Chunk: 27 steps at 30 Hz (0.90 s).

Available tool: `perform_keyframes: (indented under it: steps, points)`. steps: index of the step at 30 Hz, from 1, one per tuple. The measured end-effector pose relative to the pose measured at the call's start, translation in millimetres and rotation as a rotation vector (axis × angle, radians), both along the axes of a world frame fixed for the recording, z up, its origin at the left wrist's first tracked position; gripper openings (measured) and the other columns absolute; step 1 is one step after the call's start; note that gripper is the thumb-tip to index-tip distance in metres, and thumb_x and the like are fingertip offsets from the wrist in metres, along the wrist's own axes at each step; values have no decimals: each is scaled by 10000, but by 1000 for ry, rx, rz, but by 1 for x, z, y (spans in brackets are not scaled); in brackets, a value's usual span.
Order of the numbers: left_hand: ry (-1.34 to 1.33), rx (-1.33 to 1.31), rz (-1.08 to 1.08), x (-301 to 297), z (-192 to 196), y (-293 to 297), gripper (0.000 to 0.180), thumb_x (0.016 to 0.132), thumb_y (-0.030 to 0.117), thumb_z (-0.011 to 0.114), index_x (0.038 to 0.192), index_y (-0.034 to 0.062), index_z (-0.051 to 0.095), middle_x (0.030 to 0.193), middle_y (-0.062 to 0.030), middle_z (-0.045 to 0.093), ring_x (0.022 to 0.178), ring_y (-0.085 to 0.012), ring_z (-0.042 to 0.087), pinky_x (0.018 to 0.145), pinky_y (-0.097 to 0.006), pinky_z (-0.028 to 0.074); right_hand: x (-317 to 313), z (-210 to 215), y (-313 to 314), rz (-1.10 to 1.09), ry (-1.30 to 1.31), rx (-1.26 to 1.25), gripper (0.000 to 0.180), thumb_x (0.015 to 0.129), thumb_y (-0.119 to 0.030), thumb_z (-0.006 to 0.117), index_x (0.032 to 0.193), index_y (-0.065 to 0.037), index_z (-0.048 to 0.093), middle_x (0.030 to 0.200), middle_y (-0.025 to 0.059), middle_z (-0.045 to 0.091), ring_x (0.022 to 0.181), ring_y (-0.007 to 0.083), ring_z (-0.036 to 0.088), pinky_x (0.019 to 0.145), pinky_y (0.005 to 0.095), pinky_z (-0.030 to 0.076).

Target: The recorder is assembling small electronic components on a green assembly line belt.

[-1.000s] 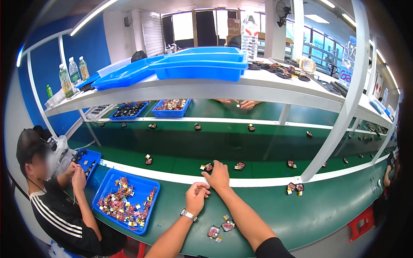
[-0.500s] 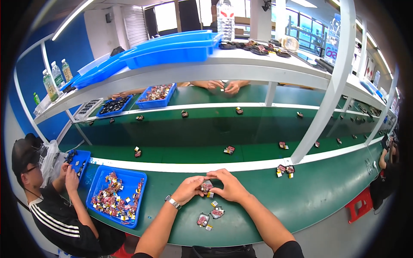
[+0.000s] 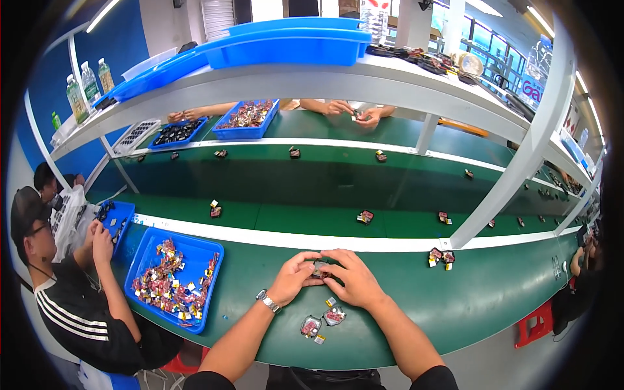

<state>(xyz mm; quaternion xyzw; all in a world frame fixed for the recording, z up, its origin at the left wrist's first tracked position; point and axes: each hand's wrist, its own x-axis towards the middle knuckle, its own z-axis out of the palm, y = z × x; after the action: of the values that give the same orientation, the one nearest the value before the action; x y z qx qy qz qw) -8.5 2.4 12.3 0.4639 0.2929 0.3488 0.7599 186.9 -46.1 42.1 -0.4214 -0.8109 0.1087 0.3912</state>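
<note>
A small electronic assembly (image 3: 318, 268) with a dark casing sits between my two hands, mostly hidden by fingers. My left hand (image 3: 294, 281), with a watch on its wrist, grips its left side. From the right, my right hand (image 3: 354, 279) closes on the same piece with thumb and fingers. On the green bench just below them lie two similar assemblies, a left one (image 3: 311, 325) and a right one (image 3: 335, 316), with reddish circuit boards in clear-edged casings. A small yellow-and-white piece lies beside each: an upper one (image 3: 331, 301) and a lower one (image 3: 319, 339).
A blue tray (image 3: 218, 286) piled with reddish boards stands at left, near a seated co-worker (image 3: 71, 305). Two assemblies (image 3: 441, 258) sit by the white rail (image 3: 292, 243). Beyond it, a green belt (image 3: 286, 224) carries spaced-out assemblies. A slanted white post (image 3: 513, 162) rises at right.
My fingers have closed further over the assembly, and the yellow-and-white piece below it no longer shows there. The view has shifted, so the shelf and trays appear moved. Both hands remain together.
</note>
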Motion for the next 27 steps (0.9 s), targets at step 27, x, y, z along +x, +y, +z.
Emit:
perform_keyframes:
  steps: [27]
  points:
    - [-32,67,-187,-6,2,5,423,945,-35,500,1357,27,430,1301,-121,533,1209,-197,549,1049,-391,483,-8,-12,4,-99,156,-103,80,798,-94,701,870,-65,685,1218,82,598,1167,288,541,919,384,502]
